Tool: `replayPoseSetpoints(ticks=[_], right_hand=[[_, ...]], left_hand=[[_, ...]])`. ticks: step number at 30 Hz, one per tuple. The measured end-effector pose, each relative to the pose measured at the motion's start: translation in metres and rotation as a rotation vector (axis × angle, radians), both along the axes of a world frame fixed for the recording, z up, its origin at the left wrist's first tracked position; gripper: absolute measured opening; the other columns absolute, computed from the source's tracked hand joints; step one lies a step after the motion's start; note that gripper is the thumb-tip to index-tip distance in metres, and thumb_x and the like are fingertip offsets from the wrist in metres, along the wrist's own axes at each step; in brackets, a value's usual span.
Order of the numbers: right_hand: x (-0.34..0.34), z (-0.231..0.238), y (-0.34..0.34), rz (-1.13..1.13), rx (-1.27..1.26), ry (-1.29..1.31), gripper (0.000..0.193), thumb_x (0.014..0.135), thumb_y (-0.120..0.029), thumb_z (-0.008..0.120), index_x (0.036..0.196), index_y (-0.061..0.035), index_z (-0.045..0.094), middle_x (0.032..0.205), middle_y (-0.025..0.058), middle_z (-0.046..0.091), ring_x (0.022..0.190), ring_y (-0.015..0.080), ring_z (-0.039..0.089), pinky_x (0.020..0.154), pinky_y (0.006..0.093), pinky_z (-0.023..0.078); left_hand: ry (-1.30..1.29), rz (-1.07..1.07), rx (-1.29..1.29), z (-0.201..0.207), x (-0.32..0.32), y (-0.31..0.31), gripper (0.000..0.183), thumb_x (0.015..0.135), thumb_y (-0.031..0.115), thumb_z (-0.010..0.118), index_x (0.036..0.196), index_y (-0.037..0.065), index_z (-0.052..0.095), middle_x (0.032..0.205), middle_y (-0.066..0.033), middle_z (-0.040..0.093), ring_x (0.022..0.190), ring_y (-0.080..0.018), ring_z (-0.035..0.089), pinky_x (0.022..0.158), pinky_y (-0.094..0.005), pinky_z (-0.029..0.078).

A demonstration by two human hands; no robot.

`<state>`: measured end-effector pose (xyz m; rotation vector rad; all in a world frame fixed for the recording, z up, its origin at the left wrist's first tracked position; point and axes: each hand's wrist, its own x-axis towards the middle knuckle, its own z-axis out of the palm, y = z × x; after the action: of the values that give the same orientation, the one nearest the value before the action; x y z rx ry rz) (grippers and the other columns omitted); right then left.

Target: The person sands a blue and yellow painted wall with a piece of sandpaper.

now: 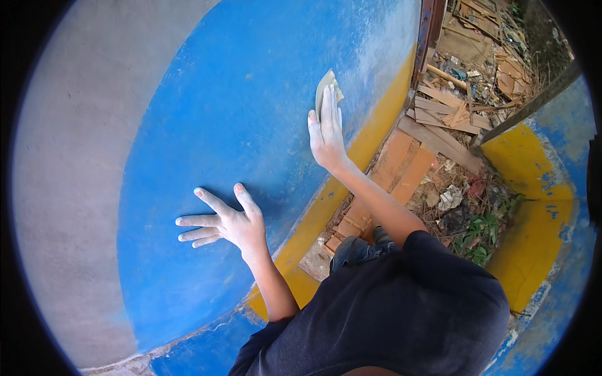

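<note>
A painted wall (188, 144) stands before me, blue in the middle and grey at the left. Fingers spread, my left hand (233, 219) rests against the blue paint and holds nothing. Farther up and to the right, my right hand (327, 135) presses a pale folded piece of sandpaper (327, 80) to the wall under its straight fingers. White dust coats both hands. Around the sandpaper and toward the upper right, the blue looks whitish and scuffed.
A yellow band (382, 106) edges the wall at the right, beside a dark upright frame (427, 37). Beyond lie wooden boards (448, 106), litter and green plants (480, 241). Another blue and yellow wall (533, 232) stands at far right.
</note>
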<state>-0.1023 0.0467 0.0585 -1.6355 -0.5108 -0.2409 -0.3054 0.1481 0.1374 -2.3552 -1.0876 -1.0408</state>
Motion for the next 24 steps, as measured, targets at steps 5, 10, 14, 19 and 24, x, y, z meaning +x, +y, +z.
replayPoseSetpoints(ticks=[5,10,14,19,24], right_hand=[[0.066,0.043,-0.030,0.083,0.205,0.033,0.064,0.107,-0.025,0.036,0.153,0.0121,0.012,0.160,0.0327,0.014,0.150,0.0446,0.014,0.122,0.0470,0.016],[-0.048,-0.038,-0.017,0.217,-0.071,-0.173,0.069,0.103,-0.023,0.043,0.153,0.0122,0.012,0.157,0.0384,0.013,0.148,0.0512,0.014,0.119,0.0553,0.019],[0.028,-0.023,-0.030,0.048,0.022,-0.177,0.065,0.105,-0.025,0.041,0.153,0.0118,0.017,0.158,0.0340,0.021,0.147,0.0496,0.020,0.119,0.0511,0.021],[0.090,0.032,-0.036,-0.111,0.016,-0.078,0.061,0.106,-0.024,0.038,0.151,0.0134,0.021,0.156,0.0357,0.022,0.147,0.0473,0.022,0.121,0.0444,0.021],[-0.030,0.000,-0.005,0.013,0.037,-0.297,0.059,0.104,-0.017,0.039,0.150,0.0148,0.021,0.155,0.0367,0.023,0.147,0.0492,0.021,0.122,0.0479,0.017]], left_hand=[[-0.059,0.000,0.034,0.003,0.014,-0.001,0.090,0.092,0.059,0.056,0.162,0.022,0.013,0.156,-0.0361,-0.025,0.136,-0.0644,-0.029,0.092,-0.0859,-0.011],[-0.176,-0.083,-0.076,0.032,0.039,-0.024,0.091,0.091,0.061,0.056,0.161,0.022,0.016,0.152,-0.0397,-0.029,0.132,-0.0659,-0.033,0.083,-0.0893,-0.011],[-0.075,-0.101,-0.114,0.046,0.043,-0.030,0.090,0.090,0.061,0.057,0.161,0.023,0.018,0.151,-0.0412,-0.029,0.130,-0.0677,-0.035,0.080,-0.0909,-0.008],[-0.066,-0.193,-0.165,0.051,0.050,-0.038,0.083,0.089,0.061,0.058,0.158,0.025,0.029,0.152,-0.0411,-0.027,0.128,-0.0694,-0.034,0.078,-0.0920,-0.007],[-0.077,-0.277,-0.172,0.059,0.059,-0.043,0.077,0.090,0.060,0.057,0.156,0.025,0.036,0.154,-0.0410,-0.023,0.128,-0.0689,-0.035,0.076,-0.0918,-0.009]])
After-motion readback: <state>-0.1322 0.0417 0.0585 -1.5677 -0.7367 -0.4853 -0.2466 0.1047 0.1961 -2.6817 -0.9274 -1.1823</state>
